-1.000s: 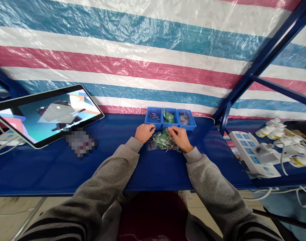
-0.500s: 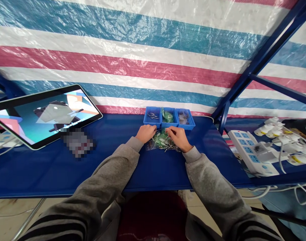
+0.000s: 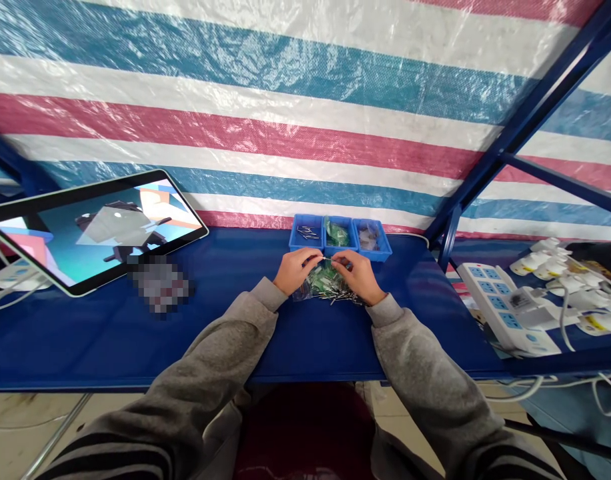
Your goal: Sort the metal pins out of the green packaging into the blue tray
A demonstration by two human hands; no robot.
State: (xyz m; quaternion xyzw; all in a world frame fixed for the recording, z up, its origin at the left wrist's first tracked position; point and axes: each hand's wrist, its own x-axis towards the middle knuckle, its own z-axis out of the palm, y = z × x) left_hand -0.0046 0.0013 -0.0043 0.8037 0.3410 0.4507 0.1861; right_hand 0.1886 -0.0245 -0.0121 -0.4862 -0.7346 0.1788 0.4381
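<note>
My left hand [image 3: 296, 269] and my right hand [image 3: 356, 275] meet above a loose pile, fingertips pinched around a thin metal pin [image 3: 327, 259] that spans the small gap between them. Its exact kind is too small to make out. Below lie several slim metal pins [image 3: 335, 293] mixed with crumpled green and clear plastic bags [image 3: 322, 279]. Just beyond my fingers stand three joined blue bins. Metal pins sit in the left bin [image 3: 293, 244], green plastic bags in the middle bin [image 3: 340, 249], and clear bags with greyish contents in the right bin [image 3: 379, 255].
A tablet-like screen [image 3: 115, 233] leans at the left, with a blurred packet [image 3: 161, 285] before it. White power strips [image 3: 505, 310] and plugged adapters [image 3: 545, 260] are at the right. A blue frame post [image 3: 485, 167] and striped sheeting [image 3: 285, 127] stand behind the blue table [image 3: 210, 347].
My left hand has lifted slightly and moved its fingertips right toward my right hand. The thin metal pin now shows between both hands. The view has shifted slightly.
</note>
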